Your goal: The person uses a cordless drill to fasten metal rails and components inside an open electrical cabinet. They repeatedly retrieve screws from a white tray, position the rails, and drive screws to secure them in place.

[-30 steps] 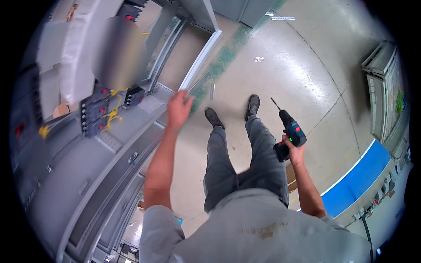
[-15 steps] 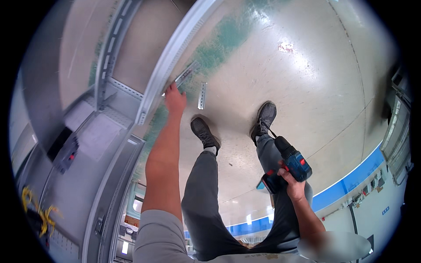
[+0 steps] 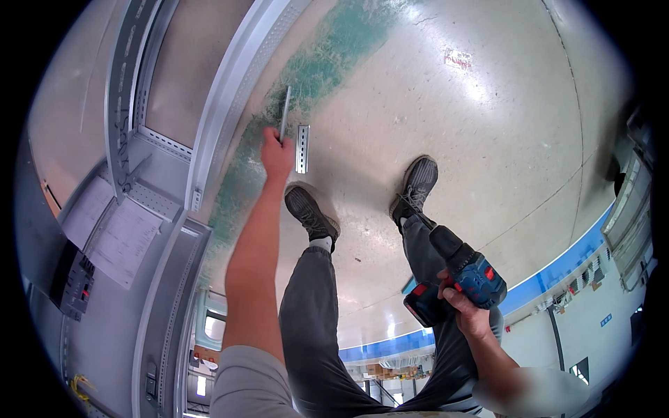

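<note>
My left hand (image 3: pixel 277 155) is closed round the lower end of a narrow metal rail (image 3: pixel 286 108), which points away from me over the floor and is seen nearly edge-on. Just right of that hand, a short slotted metal rail (image 3: pixel 302 149) appears to lie on the floor ahead of my left shoe. At the lower right, my right hand (image 3: pixel 465 306) grips a blue and black cordless drill (image 3: pixel 472 273) with red parts by its handle. The drill's chuck points up and to the left, above my right leg.
A grey metal cabinet frame (image 3: pixel 230 90) stands along the left, with papers (image 3: pixel 115 233), a black electrical part (image 3: pixel 78 289) and a yellow wire bundle (image 3: pixel 82 386) inside. The floor (image 3: pixel 502 139) bears a worn green stripe (image 3: pixel 334 52). Metal frames (image 3: pixel 631 216) stand at the far right.
My left hand has moved slightly left with its rail, which has turned from slanting right to almost upright in view and edge-on. The cabinet and other rail have shifted left in view.
</note>
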The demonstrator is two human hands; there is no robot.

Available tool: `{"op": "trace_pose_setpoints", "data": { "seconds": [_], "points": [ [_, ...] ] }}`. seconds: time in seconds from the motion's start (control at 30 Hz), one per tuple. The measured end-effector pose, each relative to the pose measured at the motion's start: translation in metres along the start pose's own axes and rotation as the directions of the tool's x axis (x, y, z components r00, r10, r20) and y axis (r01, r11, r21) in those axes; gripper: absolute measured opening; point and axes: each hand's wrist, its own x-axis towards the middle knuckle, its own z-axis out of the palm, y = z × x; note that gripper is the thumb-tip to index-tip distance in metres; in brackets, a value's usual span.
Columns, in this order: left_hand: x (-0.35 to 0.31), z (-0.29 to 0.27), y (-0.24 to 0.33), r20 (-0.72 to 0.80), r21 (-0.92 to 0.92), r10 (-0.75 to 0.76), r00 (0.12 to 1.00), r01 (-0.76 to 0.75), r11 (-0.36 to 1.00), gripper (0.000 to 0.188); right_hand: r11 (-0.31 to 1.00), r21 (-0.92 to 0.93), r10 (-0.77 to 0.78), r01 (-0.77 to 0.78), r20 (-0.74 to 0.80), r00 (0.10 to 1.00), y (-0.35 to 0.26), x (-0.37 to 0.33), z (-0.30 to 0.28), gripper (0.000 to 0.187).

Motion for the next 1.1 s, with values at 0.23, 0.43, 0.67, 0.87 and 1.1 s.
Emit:
{"op": "trace_pose_setpoints", "data": {
  "seconds": [0.23,0.43,0.67,0.87,1.1],
  "points": [
    [-0.028,0.026,0.036,-0.089,0.093,0.2,0.976,-0.192,0.977,0.056,0.997,0.065,-0.039,0.039,-0.001,0.999,0.001,0.002,0.006,0.043],
    [-0.007,0.029,0.026,0.16,0.142,0.159,0.974,-0.182,0.973,0.047,0.999,0.042,-0.033,0.033,-0.021,0.999,0.004,0.0,0.006,0.045],
    [-0.015,0.01,0.031,0.24,0.205,0.185,0.953,-0.236,0.95,0.03,0.996,0.067,-0.05,0.052,-0.031,0.998,0.009,-0.004,0.006,0.041],
    [-0.096,-0.089,0.093,0.217,0.03,0.313,0.925,-0.326,0.945,0.028,0.984,0.087,-0.148,0.155,-0.077,0.986,0.023,-0.004,-0.006,0.03],
    [-0.307,-0.331,0.224,-0.007,-0.228,0.418,0.908,-0.409,0.884,0.026,0.883,0.359,-0.235,0.304,-0.223,0.946,0.019,-0.083,-0.017,0.015]
  ]
}}
